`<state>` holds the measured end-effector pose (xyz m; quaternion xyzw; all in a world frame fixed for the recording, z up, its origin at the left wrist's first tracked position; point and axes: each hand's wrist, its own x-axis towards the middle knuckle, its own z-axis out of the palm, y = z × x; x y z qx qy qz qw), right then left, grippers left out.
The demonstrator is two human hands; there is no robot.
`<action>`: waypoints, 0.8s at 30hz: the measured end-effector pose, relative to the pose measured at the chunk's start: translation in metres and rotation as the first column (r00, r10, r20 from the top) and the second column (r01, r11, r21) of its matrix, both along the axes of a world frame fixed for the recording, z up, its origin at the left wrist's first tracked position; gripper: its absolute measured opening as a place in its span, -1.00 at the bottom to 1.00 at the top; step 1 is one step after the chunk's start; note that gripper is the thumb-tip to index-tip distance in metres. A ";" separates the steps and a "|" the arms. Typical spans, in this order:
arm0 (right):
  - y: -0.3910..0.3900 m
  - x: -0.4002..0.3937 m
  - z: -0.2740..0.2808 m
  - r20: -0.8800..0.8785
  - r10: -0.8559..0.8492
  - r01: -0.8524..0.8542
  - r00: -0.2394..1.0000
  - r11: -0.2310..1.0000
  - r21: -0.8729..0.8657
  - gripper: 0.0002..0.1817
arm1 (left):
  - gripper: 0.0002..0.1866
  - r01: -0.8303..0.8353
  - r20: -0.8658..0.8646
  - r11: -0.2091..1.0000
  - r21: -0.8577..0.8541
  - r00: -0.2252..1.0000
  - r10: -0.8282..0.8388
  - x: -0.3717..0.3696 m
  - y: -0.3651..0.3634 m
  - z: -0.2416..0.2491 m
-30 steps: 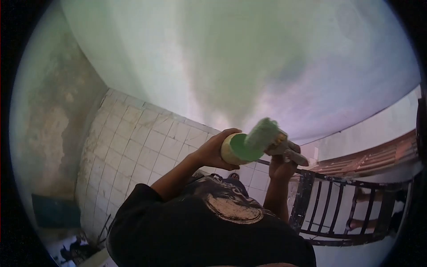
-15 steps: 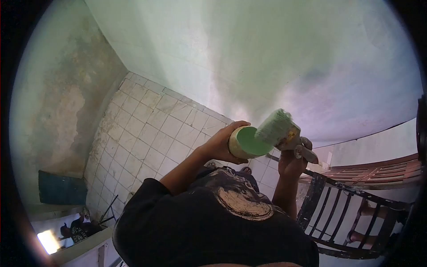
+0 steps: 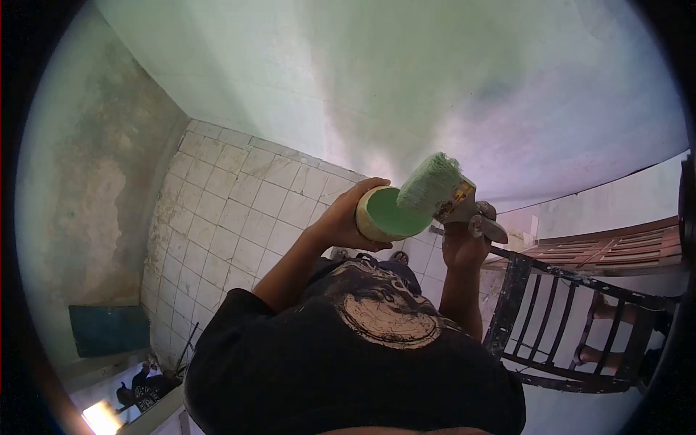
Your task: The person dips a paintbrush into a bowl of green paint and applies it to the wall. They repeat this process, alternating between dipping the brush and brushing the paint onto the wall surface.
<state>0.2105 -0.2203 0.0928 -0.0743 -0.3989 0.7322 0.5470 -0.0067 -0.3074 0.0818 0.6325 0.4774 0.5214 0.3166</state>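
Observation:
My left hand (image 3: 346, 220) is wrapped round a round tub (image 3: 391, 217) with light green paint inside, its open top tilted towards the right. In my right hand (image 3: 467, 235) is the handle of a wide paintbrush (image 3: 453, 201). Green paint coats the brush's bristles (image 3: 429, 183), which point up and left over the right edge of the tub. Whether the bristles touch the rim I cannot tell. Beyond both hands rises a wall (image 3: 391, 87) with green and pale patches.
A dark slatted metal frame (image 3: 511, 301) stands at the right, with another person's legs (image 3: 605, 357) behind it. White tiles (image 3: 217, 210) cover the floor. At the lower left are a teal panel (image 3: 109, 330) and a person in dark clothes (image 3: 148, 388).
Both hands, with the tub and the brush, appear slightly further left and higher in view. The camera view has shifted a little, and the teal panel sits lower.

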 end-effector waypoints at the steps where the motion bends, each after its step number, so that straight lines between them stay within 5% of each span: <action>1: -0.001 0.000 0.001 -0.028 0.015 -0.017 1.000 0.999 -0.047 -0.71 | 0.04 0.003 -0.001 1.000 0.001 1.000 -0.003 0.001 0.002 0.002; 15: -0.003 0.020 0.000 -0.003 -0.202 0.195 0.979 0.948 -0.251 -0.79 | 0.08 0.123 -0.014 0.992 0.026 0.992 -0.122 0.020 0.040 0.000; 17: 0.004 0.031 -0.013 -0.175 -0.239 0.120 0.955 0.852 -0.509 -0.77 | 0.08 0.150 -0.004 0.988 -0.025 0.989 -0.150 0.029 0.050 -0.007; 18: 0.005 0.033 -0.005 -0.076 -0.274 0.196 0.959 0.831 -0.520 -0.76 | 0.09 0.214 0.092 0.977 -0.013 0.973 -0.212 0.034 0.056 -0.014; 19: 0.009 0.042 -0.010 -0.155 -0.295 0.151 0.943 0.792 -0.592 -0.78 | 0.10 0.214 0.004 0.977 -0.005 0.977 -0.214 0.038 0.063 -0.021; 20: 0.007 0.043 0.011 -0.189 -0.329 0.135 0.925 0.751 -0.646 -0.82 | 0.11 0.256 0.099 0.967 -0.005 0.962 -0.255 0.048 0.066 -0.022; 21: 0.016 0.056 -0.016 -0.189 -0.361 0.165 0.913 0.751 -0.639 -0.85 | 0.13 0.289 0.092 0.957 -0.006 0.953 -0.287 0.054 0.076 -0.033; 24: 0.028 0.080 0.021 -0.238 -0.403 0.210 0.884 0.796 -0.568 -0.93 | 0.11 0.413 0.136 0.911 0.011 0.902 -0.411 0.080 0.102 -0.019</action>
